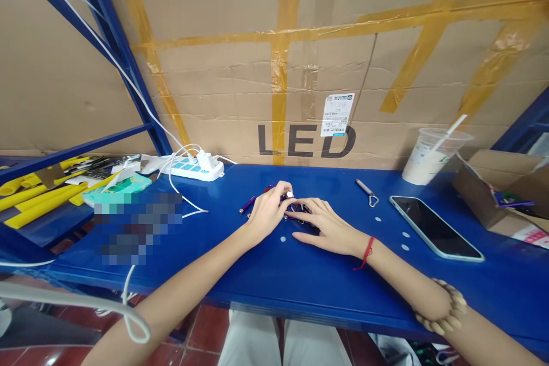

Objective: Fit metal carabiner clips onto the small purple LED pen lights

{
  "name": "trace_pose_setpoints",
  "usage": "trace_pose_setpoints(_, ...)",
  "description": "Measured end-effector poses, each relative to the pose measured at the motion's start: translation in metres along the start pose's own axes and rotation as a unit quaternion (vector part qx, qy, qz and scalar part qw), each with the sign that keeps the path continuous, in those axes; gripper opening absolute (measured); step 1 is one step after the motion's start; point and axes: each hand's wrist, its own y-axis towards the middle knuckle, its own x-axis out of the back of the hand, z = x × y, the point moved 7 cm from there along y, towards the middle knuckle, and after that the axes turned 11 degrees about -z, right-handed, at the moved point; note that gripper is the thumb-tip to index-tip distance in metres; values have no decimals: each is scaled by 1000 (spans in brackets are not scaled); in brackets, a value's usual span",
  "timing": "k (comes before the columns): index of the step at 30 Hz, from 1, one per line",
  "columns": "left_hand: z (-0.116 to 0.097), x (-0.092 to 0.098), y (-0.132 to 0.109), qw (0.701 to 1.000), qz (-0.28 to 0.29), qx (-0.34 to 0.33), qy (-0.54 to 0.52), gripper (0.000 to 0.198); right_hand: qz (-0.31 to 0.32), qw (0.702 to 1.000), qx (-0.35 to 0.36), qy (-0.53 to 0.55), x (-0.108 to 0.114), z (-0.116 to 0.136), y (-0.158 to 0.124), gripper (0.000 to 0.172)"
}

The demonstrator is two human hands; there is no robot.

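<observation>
My left hand [270, 210] is closed in a pinch, with a small white round end [290, 194] showing at its fingertips; the rest of that item is hidden. Beside its knuckles lies a slim purple metallic tube [247, 205], partly covered by the hand. My right hand [330, 224] rests low over the blue tabletop [266, 274], its fingers stretched out and apart. Under those fingers is a cluster of small dark and reddish pieces with shiny metal parts [300, 213], mostly hidden. The fingertips of both hands nearly meet there.
A silver tube with a clip loop [367, 191], a phone [435, 227] and a lidded drink cup [435, 154] are to the right, near an open cardboard box [480, 189]. A white power strip [193, 167] with cables sits left. Behind stands a large taped carton [223, 91].
</observation>
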Motion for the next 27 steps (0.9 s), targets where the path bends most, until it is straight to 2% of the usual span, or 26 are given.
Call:
trace_pose_setpoints(5,-3,-3,-1,1000,10,-13,19,20,-2,1000,2,-2,-1,-1,1,49)
trace_pose_setpoints(8,-4,-1,-1,1000,-2,-8,21,22,-46,999,-6,-10,7,-7,3,41)
trace_pose_setpoints(12,-6,4,0,999,-26,-3,26,27,-123,990,-59,-39,24,-22,5,34)
trace_pose_setpoints(16,-6,6,-2,999,-20,11,29,33,-165,981,-88,-57,35,-32,3,33)
trace_pose_setpoints(22,-8,7,-1,998,-32,-10,56,34,-165,975,-134,-62,39,-39,2,33)
trace_pose_setpoints(27,-5,10,0,996,-58,-6,68,34,-129,978,-153,-68,36,-38,2,30)
